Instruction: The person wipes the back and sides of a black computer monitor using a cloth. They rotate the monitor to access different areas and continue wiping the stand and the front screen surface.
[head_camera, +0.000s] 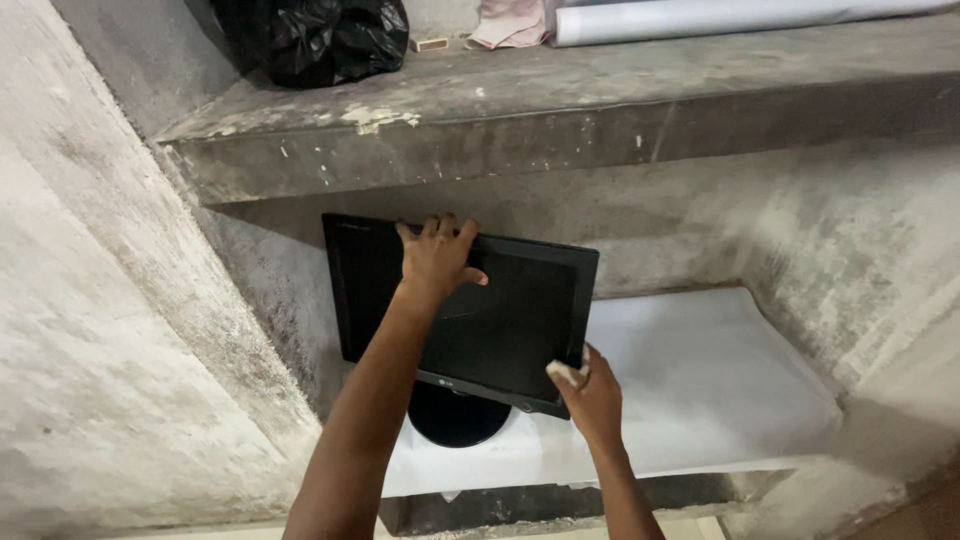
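— Two hands on one screen, is that it?

— Yes. The left hand (437, 257) is hooked over the top edge of a black flat monitor (500, 320), fingers curled down the back and thumb spread across the front. The right hand (590, 395) is at the lower right corner of the monitor, closed around a small wad of pale cloth (568, 373) pressed to the bezel.

— How does the monitor look?

— Dark, switched off, glossy enough to show faint smears. It has a thin black frame and a round black base (455, 415), and it sits tilted, its left side higher than its right.

— Where does it stand?

— On a white sheet (720, 380) covering the lower concrete shelf (560, 500), towards the left end of a recess, close to the back wall.

— And the room?

— Bare, stained grey concrete all round. An upper shelf (560, 110) juts out above the monitor, its edge chipped and blotched. On it lie a black plastic bag (315, 35), a crumpled pinkish cloth (510, 25) and a long white roll (740, 18).
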